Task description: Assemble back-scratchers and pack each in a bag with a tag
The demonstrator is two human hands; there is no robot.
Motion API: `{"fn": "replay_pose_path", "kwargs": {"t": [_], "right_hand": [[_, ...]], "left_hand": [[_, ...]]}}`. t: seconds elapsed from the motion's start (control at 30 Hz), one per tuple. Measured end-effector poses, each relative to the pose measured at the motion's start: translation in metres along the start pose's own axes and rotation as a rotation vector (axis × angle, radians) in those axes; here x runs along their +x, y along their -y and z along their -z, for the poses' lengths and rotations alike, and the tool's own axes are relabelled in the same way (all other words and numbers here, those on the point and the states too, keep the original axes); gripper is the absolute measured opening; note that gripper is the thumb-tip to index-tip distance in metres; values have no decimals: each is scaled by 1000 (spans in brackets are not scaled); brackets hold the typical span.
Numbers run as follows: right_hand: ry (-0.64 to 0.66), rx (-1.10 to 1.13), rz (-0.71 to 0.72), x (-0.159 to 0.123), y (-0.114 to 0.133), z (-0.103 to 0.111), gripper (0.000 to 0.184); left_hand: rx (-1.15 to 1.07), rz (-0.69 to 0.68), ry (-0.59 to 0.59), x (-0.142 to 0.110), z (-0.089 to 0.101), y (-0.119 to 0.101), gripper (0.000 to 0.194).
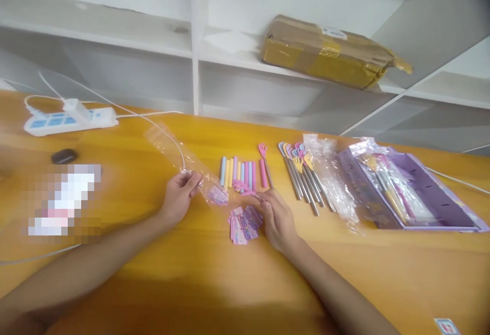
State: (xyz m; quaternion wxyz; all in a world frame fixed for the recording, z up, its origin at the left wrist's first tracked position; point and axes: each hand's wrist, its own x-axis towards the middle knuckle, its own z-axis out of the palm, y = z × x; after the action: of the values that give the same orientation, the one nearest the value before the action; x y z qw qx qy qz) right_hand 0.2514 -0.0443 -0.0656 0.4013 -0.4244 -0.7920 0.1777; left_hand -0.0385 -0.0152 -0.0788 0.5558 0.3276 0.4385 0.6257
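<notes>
My left hand (180, 196) pinches the edge of a clear plastic bag (168, 143), which has a small purple printed card (217, 195) in its lower end. My right hand (278, 217) is closed on a back scratcher with a pink hand-shaped head (245, 188); its shaft is mostly hidden by the fingers. The pink head points left, near the bag's card end. Just below lie several loose purple cards (245, 225), fanned out. Behind the pink head is a row of pink, blue and yellow tubes (230, 171). Beside them lies another pink-headed back scratcher (267, 164) with a metal shaft.
Right of centre lie several metal back scratcher rods (306, 184) and a heap of clear bags (331, 182). A purple tray (451, 202) holds bagged back scratchers. At left are a white power strip (72, 120), cables and a dark object (64, 156). A taped box (325, 51) sits on the shelf.
</notes>
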Motion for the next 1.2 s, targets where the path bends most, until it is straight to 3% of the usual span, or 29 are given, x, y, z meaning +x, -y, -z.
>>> {"fn": "replay_pose_path", "kwargs": {"t": [0.1,0.23,0.5,0.7,0.9,1.07,1.2], "right_hand": [[75,-171,153,1,-5,7,28],[67,-377,260,8,-9,10,20],[10,-440,264,8,-9,9,19],[-46,-280,166,11,-14,14,14],[-101,-188,109,9,-23,16,17],[-45,-266,20,10,-27,18,14],[46,-282,102,12,-23,17,39]], "left_hand": [[-53,-25,-41,3,-1,-3,35],[-53,-15,-51,6,-4,-6,37],[-93,-17,-80,7,-4,-7,37],[-123,16,-141,9,-3,-7,40],[-125,52,-75,7,-4,-8,42],[-148,67,-57,7,-5,-10,42],[-134,60,-23,5,-7,-11,41]]}}
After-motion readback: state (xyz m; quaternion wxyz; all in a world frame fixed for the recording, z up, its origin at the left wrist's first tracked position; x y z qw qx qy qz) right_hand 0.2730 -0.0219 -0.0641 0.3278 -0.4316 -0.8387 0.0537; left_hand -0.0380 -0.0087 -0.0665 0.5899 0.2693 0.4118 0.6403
